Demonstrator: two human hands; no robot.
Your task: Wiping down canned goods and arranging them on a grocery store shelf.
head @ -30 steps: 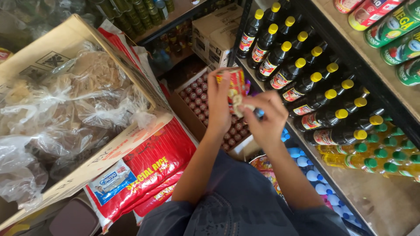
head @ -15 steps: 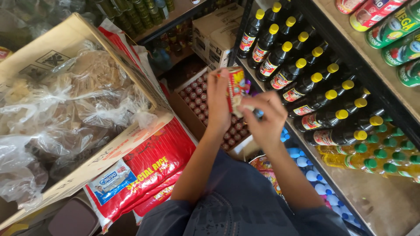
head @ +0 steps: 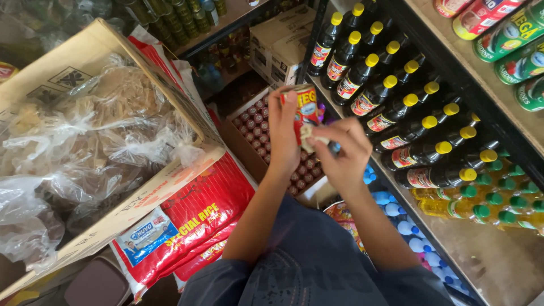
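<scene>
at the far left a big cardboard box (head: 107,51) stands tilted, stuffed with clear plastic bags (head: 68,147) of brownish goods. just under its lower edge lie red rice sacks (head: 198,209), stacked flat on the floor. behind them, a low carton (head: 249,122) holds rows of small red-topped tins, seen from above.

in the middle, both arms come up from the bottom of the view. the left hand (head: 281,139) is wrapped around a red can (head: 306,110), fingers curled round its left side and back, holding it upright above the carton of tins. the can sits at the top of that hand, its label facing the right hand. the right hand (head: 343,150) is just beside it, touching the can's lower right; its thumb and fingers are pressed together, pinching a small pale bit (head: 309,133) against the can's side. i cannot tell what that bit is. something blue shows under the right hand's fingers, mostly hidden.

to the right runs a dark shelf (head: 510,107) with a slanting row of dark sauce bottles (head: 391,102) with yellow caps, then yellow oil bottles (head: 481,198) with green caps. on the shelf above lie red and green cans (head: 510,28) on their sides. below, near the right forearm, blue-capped bottles (head: 396,218) crowd together.
</scene>
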